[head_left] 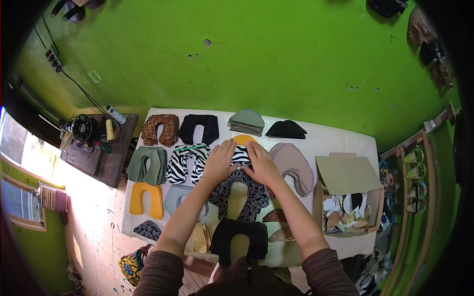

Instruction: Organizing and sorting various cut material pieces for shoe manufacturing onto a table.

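A small zebra-print piece (240, 156) was placed near the middle of the white table (340, 140), framed by both hands. It was covered along its 9 o'clock edge by the left hand (218, 160) and along its 3 o'clock edge by the right hand (262, 163). Fingers were held straight toward 12 o'clock, thumbs spread inward; whether anything was pinched could not be told. A yellow piece (244, 139) was seen at 12 o'clock, dark patterned arches (222, 193) at 6, a beige stack (291, 159) at 3, and an opened cardboard box (350, 175) at 4.
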Demonstrator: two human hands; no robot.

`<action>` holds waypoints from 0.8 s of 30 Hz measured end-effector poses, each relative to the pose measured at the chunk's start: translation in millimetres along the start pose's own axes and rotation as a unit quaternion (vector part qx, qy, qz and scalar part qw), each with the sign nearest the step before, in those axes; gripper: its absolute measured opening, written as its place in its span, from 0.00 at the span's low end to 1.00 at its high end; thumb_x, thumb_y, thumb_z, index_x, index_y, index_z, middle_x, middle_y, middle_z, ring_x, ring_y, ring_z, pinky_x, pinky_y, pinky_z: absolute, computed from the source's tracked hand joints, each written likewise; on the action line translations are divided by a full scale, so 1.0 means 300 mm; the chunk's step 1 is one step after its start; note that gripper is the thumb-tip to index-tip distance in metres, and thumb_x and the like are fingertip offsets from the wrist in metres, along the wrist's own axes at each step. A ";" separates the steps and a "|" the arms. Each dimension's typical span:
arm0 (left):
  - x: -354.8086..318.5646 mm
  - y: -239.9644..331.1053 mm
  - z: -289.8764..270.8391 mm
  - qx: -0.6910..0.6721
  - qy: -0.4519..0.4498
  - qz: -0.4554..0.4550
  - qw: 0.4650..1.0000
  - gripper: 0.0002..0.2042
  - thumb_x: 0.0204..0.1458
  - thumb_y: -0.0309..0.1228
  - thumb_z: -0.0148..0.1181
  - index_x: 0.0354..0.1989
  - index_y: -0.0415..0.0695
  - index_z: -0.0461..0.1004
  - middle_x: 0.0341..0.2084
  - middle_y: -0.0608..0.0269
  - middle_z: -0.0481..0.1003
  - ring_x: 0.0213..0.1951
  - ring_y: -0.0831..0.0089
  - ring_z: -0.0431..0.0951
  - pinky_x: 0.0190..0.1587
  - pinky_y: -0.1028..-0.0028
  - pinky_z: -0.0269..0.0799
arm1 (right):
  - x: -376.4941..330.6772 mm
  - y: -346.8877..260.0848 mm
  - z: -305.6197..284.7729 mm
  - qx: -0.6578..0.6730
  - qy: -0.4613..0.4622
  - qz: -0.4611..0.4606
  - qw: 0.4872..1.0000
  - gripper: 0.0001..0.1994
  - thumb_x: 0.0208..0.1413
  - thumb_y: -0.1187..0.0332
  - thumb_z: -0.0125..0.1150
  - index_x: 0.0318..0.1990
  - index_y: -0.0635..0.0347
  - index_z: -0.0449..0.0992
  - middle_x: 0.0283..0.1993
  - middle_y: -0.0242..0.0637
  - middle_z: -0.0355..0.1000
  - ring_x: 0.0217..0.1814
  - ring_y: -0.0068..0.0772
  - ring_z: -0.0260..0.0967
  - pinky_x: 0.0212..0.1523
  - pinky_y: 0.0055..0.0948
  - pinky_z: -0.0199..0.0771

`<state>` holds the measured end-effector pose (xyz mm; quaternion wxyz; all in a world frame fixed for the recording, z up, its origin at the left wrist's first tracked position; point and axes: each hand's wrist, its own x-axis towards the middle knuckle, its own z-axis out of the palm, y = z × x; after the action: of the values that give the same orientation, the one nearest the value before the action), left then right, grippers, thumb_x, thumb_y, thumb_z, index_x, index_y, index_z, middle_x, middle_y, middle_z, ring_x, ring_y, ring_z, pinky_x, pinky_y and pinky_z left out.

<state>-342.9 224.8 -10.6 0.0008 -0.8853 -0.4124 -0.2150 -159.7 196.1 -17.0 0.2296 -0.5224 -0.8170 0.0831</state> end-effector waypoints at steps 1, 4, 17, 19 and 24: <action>-0.013 0.035 -0.011 0.039 0.001 -0.009 0.999 0.31 0.41 0.35 0.58 0.55 0.38 0.59 0.53 0.52 0.63 0.55 0.61 0.63 0.55 0.63 0.58 | -0.023 -0.001 -0.011 -0.014 0.014 0.005 1.000 0.34 0.49 0.57 0.55 0.60 0.65 0.51 0.59 0.52 0.54 0.63 0.49 0.49 0.61 0.42 0.50; -0.082 0.070 0.007 0.088 0.011 -0.010 0.996 0.26 0.43 0.32 0.54 0.53 0.38 0.61 0.54 0.54 0.62 0.55 0.62 0.62 0.56 0.63 0.58 | -0.058 -0.034 -0.010 0.004 0.035 0.003 0.999 0.31 0.51 0.60 0.53 0.61 0.63 0.51 0.60 0.48 0.54 0.63 0.49 0.49 0.61 0.44 0.49; -0.176 0.348 -0.039 -0.026 0.065 -0.094 0.993 0.21 0.43 0.30 0.54 0.48 0.38 0.67 0.53 0.46 0.61 0.55 0.53 0.62 0.55 0.61 0.57 | -0.267 -0.137 -0.030 0.135 0.115 0.046 0.983 0.26 0.51 0.71 0.46 0.59 0.69 0.52 0.55 0.53 0.58 0.60 0.53 0.51 0.59 0.43 0.50; -0.179 0.416 -0.034 -0.039 0.065 -0.094 0.993 0.20 0.43 0.30 0.54 0.47 0.38 0.67 0.53 0.46 0.61 0.55 0.53 0.62 0.55 0.61 0.57 | -0.318 -0.138 -0.062 0.156 0.121 0.051 0.979 0.26 0.51 0.73 0.47 0.59 0.70 0.51 0.56 0.54 0.57 0.60 0.54 0.51 0.60 0.43 0.50; -0.139 0.611 -0.032 -0.090 0.060 -0.082 0.991 0.19 0.46 0.30 0.51 0.49 0.38 0.67 0.53 0.46 0.61 0.54 0.51 0.62 0.54 0.61 0.57 | -0.443 -0.106 -0.196 0.205 0.131 0.056 0.968 0.24 0.51 0.76 0.45 0.57 0.70 0.54 0.55 0.55 0.56 0.60 0.54 0.50 0.61 0.41 0.49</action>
<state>-236.2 71.7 14.5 -0.0720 -0.8303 -0.4619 -0.3034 -112.2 57.5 8.6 0.4319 -0.5153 -0.7148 0.1923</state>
